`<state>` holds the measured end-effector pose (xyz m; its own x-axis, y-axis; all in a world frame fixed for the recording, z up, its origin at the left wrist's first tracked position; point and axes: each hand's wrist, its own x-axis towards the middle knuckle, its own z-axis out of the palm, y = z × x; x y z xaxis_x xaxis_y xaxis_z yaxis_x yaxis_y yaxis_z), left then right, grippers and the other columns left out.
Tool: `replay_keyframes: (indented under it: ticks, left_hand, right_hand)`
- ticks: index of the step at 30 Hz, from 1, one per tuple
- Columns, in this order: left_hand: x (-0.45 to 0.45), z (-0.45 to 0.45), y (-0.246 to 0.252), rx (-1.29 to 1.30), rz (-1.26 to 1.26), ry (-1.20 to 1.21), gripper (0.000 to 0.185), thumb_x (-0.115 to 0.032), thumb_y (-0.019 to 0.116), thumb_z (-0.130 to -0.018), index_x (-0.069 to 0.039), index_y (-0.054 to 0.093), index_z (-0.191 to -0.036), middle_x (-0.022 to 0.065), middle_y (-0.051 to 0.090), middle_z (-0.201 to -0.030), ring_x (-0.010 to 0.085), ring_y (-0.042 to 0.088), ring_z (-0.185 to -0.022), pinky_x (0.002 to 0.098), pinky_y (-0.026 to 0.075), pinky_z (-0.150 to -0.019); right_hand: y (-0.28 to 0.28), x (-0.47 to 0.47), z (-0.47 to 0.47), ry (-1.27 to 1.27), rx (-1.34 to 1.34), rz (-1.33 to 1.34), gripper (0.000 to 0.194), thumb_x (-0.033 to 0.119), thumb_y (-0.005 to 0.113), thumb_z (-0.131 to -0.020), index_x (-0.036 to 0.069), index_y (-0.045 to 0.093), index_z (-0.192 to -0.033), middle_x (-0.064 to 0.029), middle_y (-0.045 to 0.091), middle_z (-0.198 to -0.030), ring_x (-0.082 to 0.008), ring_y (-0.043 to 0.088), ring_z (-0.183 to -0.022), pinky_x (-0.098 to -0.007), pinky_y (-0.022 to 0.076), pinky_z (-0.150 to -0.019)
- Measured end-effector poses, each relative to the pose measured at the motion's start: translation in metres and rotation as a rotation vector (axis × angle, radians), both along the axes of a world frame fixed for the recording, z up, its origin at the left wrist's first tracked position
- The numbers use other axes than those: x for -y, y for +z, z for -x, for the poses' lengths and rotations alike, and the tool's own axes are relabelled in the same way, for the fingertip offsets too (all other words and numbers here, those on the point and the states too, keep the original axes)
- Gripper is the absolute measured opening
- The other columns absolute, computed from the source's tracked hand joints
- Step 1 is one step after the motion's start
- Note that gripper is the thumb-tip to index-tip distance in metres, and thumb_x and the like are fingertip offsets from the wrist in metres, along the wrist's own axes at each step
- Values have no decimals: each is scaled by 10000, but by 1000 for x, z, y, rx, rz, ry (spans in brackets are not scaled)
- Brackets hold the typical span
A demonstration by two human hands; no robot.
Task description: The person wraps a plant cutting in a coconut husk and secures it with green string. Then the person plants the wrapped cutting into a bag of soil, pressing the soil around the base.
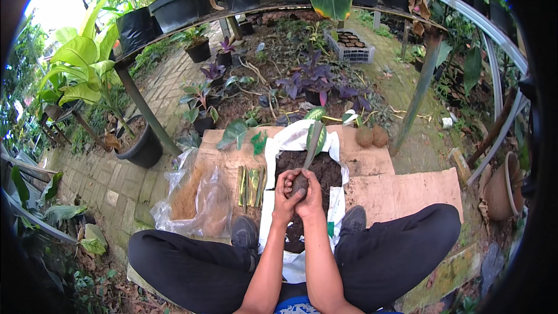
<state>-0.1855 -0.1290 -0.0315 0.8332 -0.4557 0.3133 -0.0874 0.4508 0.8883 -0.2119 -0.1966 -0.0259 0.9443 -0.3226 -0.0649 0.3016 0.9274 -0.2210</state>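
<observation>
My left hand and my right hand are cupped together around a dark ball of soil. A long narrow grey-green leaf cutting stands up out of the ball, tilted slightly right. Below the hands, dark loose soil lies in an opened white sack between my feet. Left of the sack, several striped leaf cuttings lie in a row. A clear plastic bag holds brown coir-like fibre. Two round brown fibre balls sit at the far right of the sack, leafy stems beside them.
Flattened cardboard covers the paving under these things. Green string lies near the sack. A bench of potted plants spans the far side on posts. Beyond are purple-leaved plants and a plastic crate. A large black pot stands left.
</observation>
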Motion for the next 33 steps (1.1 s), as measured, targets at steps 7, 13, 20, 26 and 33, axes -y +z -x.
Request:
replay_keyframes:
  ticks: [7, 13, 20, 26, 33]
  left_hand:
    - [2, 1, -9, -190, 13, 71, 415, -172, 647, -781, -29, 460, -1123, 52, 499, -1034, 124, 484, -920, 261, 409, -836]
    - [7, 3, -5, -193, 64, -4, 442, -224, 624, -810, -21, 452, -1163, 46, 502, -1038, 106, 467, -932, 254, 385, -856]
    - [8, 5, -6, -181, -40, 39, 434, -240, 614, -828, -38, 455, -1177, 53, 516, -1020, 104, 506, -893, 250, 416, -817]
    - [11, 0, -17, -457, 238, -151, 413, -196, 598, -854, -38, 443, -1202, 40, 530, -1054, 111, 496, -961, 243, 383, -877]
    - [12, -1, -15, -312, 59, -43, 416, -185, 649, -840, -35, 456, -1176, 13, 541, -1014, 87, 518, -952, 242, 436, -831]
  right_hand:
    - [11, -5, -3, -81, -272, 161, 254, 266, 541, -873, 13, 559, -868, -68, 542, -679, -175, 535, -621, -300, 481, -615]
    - [21, -3, 7, -107, -219, 275, 236, 232, 538, -870, -2, 569, -871, -76, 558, -710, -183, 564, -648, -288, 489, -625]
    - [12, -2, 2, -171, -240, 289, 212, 198, 520, -882, -7, 573, -883, -88, 571, -682, -173, 565, -613, -281, 483, -589]
    - [19, 2, 7, -61, -166, 346, 290, 252, 517, -917, 12, 552, -1075, -111, 622, -867, -218, 600, -813, -300, 487, -752]
    - [16, 2, 7, -146, -322, 348, 208, 179, 523, -891, -22, 574, -908, -86, 583, -687, -169, 585, -622, -268, 494, -601]
